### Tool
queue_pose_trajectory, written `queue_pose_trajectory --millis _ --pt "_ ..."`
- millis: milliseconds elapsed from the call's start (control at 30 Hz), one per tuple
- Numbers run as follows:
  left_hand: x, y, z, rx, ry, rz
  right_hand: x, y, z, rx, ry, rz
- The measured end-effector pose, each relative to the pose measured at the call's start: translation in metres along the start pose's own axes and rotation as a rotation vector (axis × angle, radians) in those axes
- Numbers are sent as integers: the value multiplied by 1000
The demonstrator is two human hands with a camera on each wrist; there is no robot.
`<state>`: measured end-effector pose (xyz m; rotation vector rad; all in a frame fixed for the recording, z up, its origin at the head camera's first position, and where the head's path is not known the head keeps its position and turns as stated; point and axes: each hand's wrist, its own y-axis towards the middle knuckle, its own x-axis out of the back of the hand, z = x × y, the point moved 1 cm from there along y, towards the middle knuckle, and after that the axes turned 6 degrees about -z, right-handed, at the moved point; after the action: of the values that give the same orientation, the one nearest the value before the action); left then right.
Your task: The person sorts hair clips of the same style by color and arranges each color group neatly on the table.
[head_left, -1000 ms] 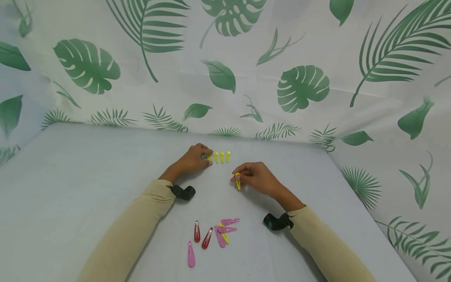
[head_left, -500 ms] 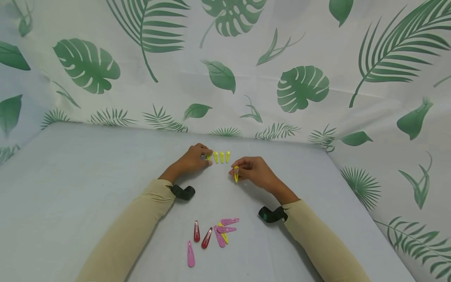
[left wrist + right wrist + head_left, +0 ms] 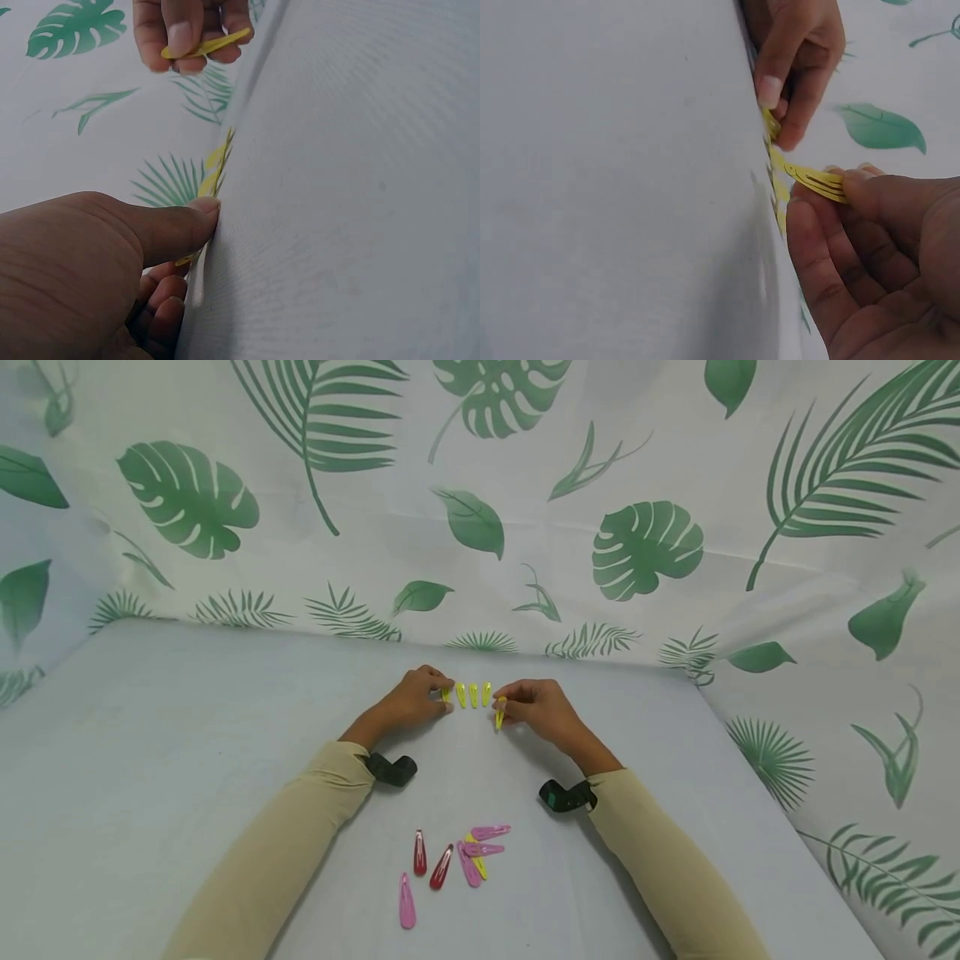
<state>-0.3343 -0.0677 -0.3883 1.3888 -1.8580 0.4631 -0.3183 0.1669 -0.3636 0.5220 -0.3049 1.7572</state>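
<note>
Several yellow hair clips stand in a short row on the table, one of them (image 3: 473, 695) in the middle. My left hand (image 3: 411, 700) is at the row's left end, thumb and finger round the leftmost yellow clip (image 3: 446, 695); the left wrist view shows the thumb of that hand (image 3: 97, 255) against it. Just right of the row, my right hand (image 3: 546, 712) pinches another yellow clip (image 3: 500, 714) between thumb and fingers. In the right wrist view this held clip (image 3: 821, 183) sticks out from the fingertips of the right hand (image 3: 900, 255), above the table.
Nearer the table's front lie two red clips (image 3: 420, 852), a lone pink clip (image 3: 407, 902), and a small heap of pink clips (image 3: 489, 832) with a yellow clip (image 3: 480, 865) among them. A leaf-patterned cloth (image 3: 540, 535) hangs behind the table (image 3: 225, 735).
My right hand has moved away from me and slightly left with its yellow clip, closer to the row's right end. The left hand has stayed at the leftmost clip.
</note>
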Motion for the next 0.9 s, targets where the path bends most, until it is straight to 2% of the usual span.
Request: queue_pose_trajectory --millis 233,400,600,900 --pt "0 -1 0 -1 0 3 2 15 -7 -54 -29 -32" --pt "1 -2 -3 -1 4 2 3 25 -10 -93 -11 -51" --pt "0 -1 -1 18 7 10 1 32 -13 -105 7 -55" --pt "1 -1 -2 28 3 4 0 36 -14 -102 -37 -64"
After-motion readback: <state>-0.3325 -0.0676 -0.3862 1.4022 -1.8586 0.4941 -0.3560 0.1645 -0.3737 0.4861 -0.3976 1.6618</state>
